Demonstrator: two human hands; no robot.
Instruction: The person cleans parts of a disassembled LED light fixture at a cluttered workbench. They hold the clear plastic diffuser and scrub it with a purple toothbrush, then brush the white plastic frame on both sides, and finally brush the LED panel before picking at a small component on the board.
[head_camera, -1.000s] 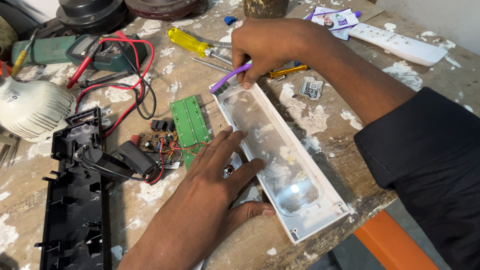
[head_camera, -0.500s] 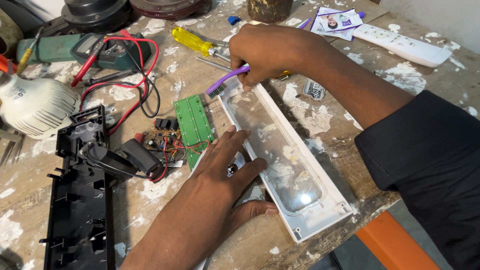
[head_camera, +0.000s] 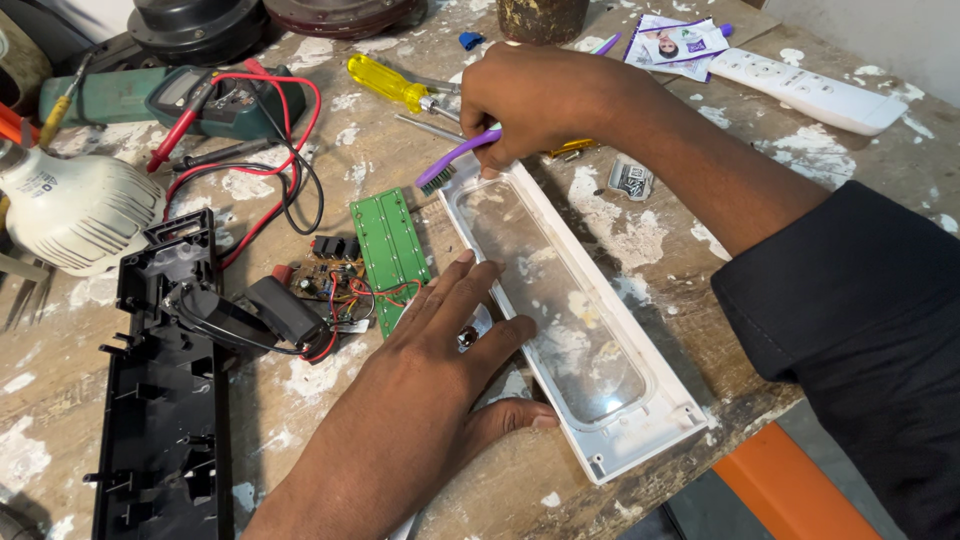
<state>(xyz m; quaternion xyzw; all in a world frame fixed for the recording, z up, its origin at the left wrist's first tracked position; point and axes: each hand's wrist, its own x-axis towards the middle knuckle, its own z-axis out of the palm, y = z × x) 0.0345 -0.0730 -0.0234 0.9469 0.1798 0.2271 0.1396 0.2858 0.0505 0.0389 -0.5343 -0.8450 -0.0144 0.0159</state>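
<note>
We see one white lamp cover (head_camera: 570, 320), one purple brush (head_camera: 455, 160) and one green circuit board (head_camera: 390, 250). Our left hand (head_camera: 430, 390) lies spread flat on the cover's left rim; our right hand (head_camera: 540, 105) pinches the brush at its far end. The cover's near corner overhangs the bench edge (head_camera: 720, 440).

My left hand (head_camera: 430, 380) lies flat and palm down, fingers spread and stretched forward, the thumb tucked out to the side and bent inward. The bare forearm behind it runs back toward the lower edge of view. My right hand (head_camera: 535, 100) is curled into a loose fist, knuckles up, fingers closed around a slim handle, wrist bent slightly downward. The right forearm reaches in from the right, bare up to the elbow, where a dark sleeve begins.
</note>
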